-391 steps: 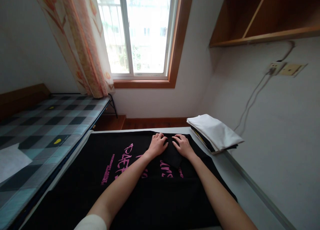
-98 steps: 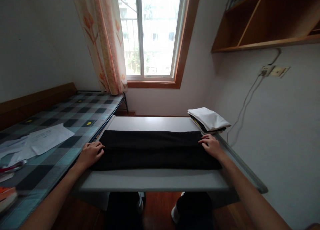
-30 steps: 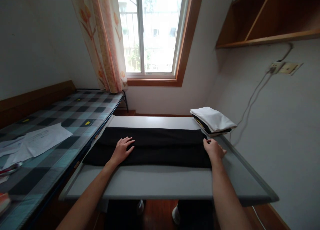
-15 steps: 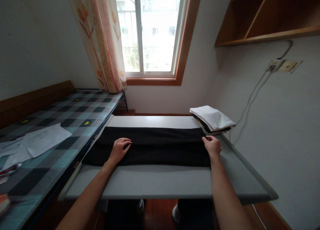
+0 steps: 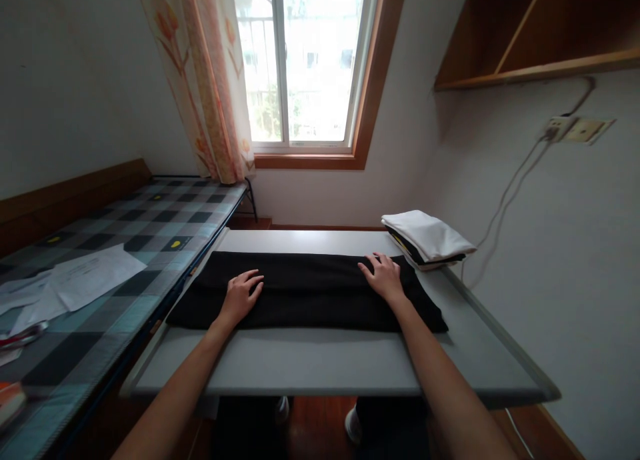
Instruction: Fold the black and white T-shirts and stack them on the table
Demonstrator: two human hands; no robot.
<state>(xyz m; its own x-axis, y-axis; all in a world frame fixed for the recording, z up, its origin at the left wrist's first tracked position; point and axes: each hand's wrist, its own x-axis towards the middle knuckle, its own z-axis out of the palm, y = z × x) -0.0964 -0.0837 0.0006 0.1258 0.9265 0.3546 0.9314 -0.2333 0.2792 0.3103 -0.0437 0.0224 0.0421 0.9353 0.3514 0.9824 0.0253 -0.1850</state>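
A black cloth (image 5: 310,292), folded into a long strip, lies across the white table (image 5: 310,363). My left hand (image 5: 241,296) rests on the left part of the cloth, fingers apart and holding nothing. On the right part of the cloth lies my right hand (image 5: 383,275), its fingers spread near the far edge. The cloth's right end reaches out past my right hand and slants toward me. A folded stack with a white cloth (image 5: 427,236) on top sits at the table's back right corner.
Left of the table stands a bed with a checkered cover (image 5: 165,213), bearing papers (image 5: 95,277). A curtain (image 5: 210,80) hangs beside the window. Wall cables (image 5: 510,193) run down behind the table's right side, below a wooden shelf (image 5: 540,70).
My right hand has let go of the cloth's right end and moved left onto the cloth, its fingers now spread. The right end now lies farther to the right. My left hand has barely moved.
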